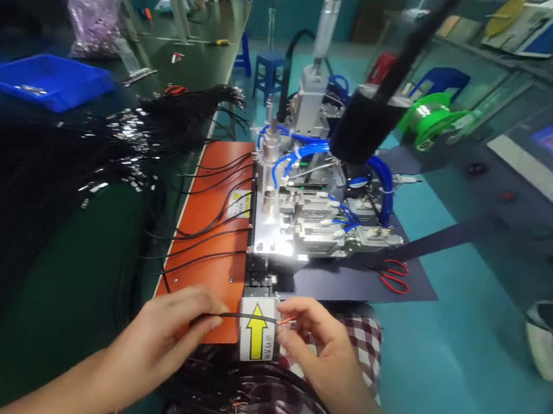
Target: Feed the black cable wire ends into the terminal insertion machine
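Clearly, you are partway through a batch rather than at its end, judging by how the cables lie. Your left hand (177, 319) pinches a black cable (250, 316) between thumb and forefinger, and its free length runs across to your right hand (323, 340), above the yellow-arrow label (256, 342) at the near end of the machine (314, 228). Your right thumb and forefinger are curled around the stripped end, where thin coloured wires (287, 320) show; you have them close about it, but I cannot tell whether they press on it. This piece is not yet at the machine. Several other cables (207, 254) lie spaced out over the orange plate (209, 283), with their ends reaching the machine's edge, so that part looks done for them; whether their tips are finished is hidden. More seems left: loose cables with bared orange ends (238, 404) rest on your checkered lap, and a big black bundle (130, 125) lies on the counter (201, 60) to your left, though I cannot tell whether those are processed or waiting. Red-handled scissors (394, 288) sit beside the machine, untouched.
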`<state>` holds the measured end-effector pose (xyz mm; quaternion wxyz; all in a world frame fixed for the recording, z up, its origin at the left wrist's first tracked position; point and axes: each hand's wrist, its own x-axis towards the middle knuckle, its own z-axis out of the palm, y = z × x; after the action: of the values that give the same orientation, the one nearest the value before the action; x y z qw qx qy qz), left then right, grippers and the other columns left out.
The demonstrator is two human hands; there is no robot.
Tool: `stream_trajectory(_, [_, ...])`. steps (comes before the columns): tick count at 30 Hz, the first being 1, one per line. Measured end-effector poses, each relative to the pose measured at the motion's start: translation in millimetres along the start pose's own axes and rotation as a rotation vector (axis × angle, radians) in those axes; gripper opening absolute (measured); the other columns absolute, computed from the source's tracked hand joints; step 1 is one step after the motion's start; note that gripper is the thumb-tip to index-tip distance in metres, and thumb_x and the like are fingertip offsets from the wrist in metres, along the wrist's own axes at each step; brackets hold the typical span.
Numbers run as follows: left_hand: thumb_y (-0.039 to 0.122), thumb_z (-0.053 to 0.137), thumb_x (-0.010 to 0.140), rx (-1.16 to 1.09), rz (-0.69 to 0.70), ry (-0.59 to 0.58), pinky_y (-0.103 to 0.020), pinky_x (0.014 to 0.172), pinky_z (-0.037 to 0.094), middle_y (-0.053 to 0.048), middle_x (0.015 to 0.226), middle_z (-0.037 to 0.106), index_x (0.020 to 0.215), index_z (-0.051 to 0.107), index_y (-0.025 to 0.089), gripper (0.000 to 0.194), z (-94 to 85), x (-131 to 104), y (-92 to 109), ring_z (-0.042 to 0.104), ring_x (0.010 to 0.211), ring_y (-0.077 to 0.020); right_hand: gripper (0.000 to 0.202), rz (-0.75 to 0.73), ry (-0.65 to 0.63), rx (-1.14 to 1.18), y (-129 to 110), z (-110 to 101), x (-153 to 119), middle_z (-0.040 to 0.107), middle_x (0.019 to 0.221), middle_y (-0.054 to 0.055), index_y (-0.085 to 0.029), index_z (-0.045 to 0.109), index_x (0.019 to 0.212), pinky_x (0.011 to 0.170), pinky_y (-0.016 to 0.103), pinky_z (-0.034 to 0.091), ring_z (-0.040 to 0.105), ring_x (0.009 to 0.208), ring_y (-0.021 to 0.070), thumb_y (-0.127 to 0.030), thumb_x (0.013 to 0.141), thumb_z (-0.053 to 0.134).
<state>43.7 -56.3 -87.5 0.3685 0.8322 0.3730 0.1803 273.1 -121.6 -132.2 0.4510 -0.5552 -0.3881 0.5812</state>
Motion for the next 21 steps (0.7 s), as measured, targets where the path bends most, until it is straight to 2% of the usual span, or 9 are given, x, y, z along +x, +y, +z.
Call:
stream_trajectory(2, [0.016, 0.044, 0.091, -0.032, -0.010, -0.047, -0.020, 0.065, 0.045, -0.001, 0.085, 0.061, 0.097, 0.056, 0.022, 0.015, 18.6, 5, 0, 0.059, 0.075, -0.0123, 0.025, 0.018, -0.055, 0.013, -8, 4, 0, 0.062, 0.079, 0.000, -0.022, 0.062, 0.096, 0.062, 0.023, 0.045, 0.054, 0.069, 0.0133, -0.018, 0.072, 0.067])
stream_trajectory(5, [0.020, 0.043, 0.091, 0.001, -0.041, -0.063, -0.022, 0.064, 0.044, -0.001, 0.083, 0.059, 0.097, 0.055, 0.022, 0.014, 35.8, 9, -6, 0.057, 0.071, -0.0129, 0.019, -0.007, 0.006, 0.013, -9, 3, 3, 0.062, 0.075, -0.001, -0.020, 0.063, 0.092, 0.060, 0.023, 0.044, 0.053, 0.067, 0.0124, -0.020, 0.073, 0.066])
stream_trajectory(8, [0.024, 0.043, 0.091, 0.062, -0.103, -0.076, -0.025, 0.064, 0.043, -0.001, 0.081, 0.058, 0.094, 0.055, 0.021, 0.012, 38.1, 13, -7, 0.056, 0.070, -0.0143, 0.012, -0.035, 0.065, 0.025, -4, 1, 9, 0.059, 0.071, -0.001, -0.019, 0.063, 0.089, 0.058, 0.023, 0.044, 0.053, 0.064, 0.0119, -0.021, 0.077, 0.062])
stream_trajectory(11, [0.029, 0.045, 0.090, 0.038, -0.147, -0.126, -0.027, 0.069, 0.043, -0.002, 0.086, 0.059, 0.100, 0.053, 0.022, 0.015, 34.7, 25, 5, 0.056, 0.078, -0.0167, 0.010, -0.084, 0.052, -0.020, -2, 4, 13, 0.060, 0.072, -0.001, -0.020, 0.064, 0.087, 0.061, 0.024, 0.045, 0.053, 0.065, 0.0122, -0.017, 0.079, 0.059])
stream_trajectory(13, [0.030, 0.044, 0.090, -0.065, -0.174, -0.185, -0.026, 0.070, 0.044, -0.002, 0.089, 0.060, 0.100, 0.053, 0.022, 0.016, 33.8, 39, 13, 0.056, 0.081, -0.0166, 0.013, -0.145, 0.043, -0.072, -4, 5, 14, 0.061, 0.076, -0.001, -0.021, 0.064, 0.088, 0.065, 0.025, 0.045, 0.054, 0.069, 0.0122, -0.015, 0.079, 0.059])
stream_trajectory(15, [0.031, 0.043, 0.090, -0.184, -0.196, -0.244, -0.024, 0.066, 0.043, 0.000, 0.081, 0.060, 0.086, 0.057, 0.020, 0.018, 34.7, 53, 17, 0.056, 0.076, -0.0150, 0.020, -0.179, 0.041, -0.058, -5, 3, 15, 0.061, 0.079, -0.001, -0.023, 0.062, 0.096, 0.067, 0.024, 0.045, 0.055, 0.071, 0.0120, -0.014, 0.078, 0.060])
stream_trajectory(18, [0.035, 0.049, 0.087, -0.400, -0.314, -0.254, -0.021, 0.050, 0.039, 0.002, 0.065, 0.055, 0.077, 0.059, 0.018, 0.022, 38.4, 66, 13, 0.051, 0.056, -0.0110, 0.028, -0.126, 0.032, 0.080, -4, -5, 16, 0.060, 0.079, -0.002, -0.023, 0.054, 0.107, 0.060, 0.023, 0.046, 0.055, 0.064, 0.0103, -0.018, 0.080, 0.059])
stream_trajectory(21, [0.033, 0.057, 0.081, -0.590, -0.411, -0.227, -0.019, 0.043, 0.037, 0.004, 0.056, 0.052, 0.076, 0.061, 0.016, 0.018, 42.1, 69, 5, 0.047, 0.045, -0.0087, 0.015, -0.050, 0.054, 0.121, -2, -10, 17, 0.060, 0.077, -0.001, -0.020, 0.057, 0.097, 0.056, 0.022, 0.045, 0.054, 0.058, 0.0090, -0.023, 0.082, 0.058])
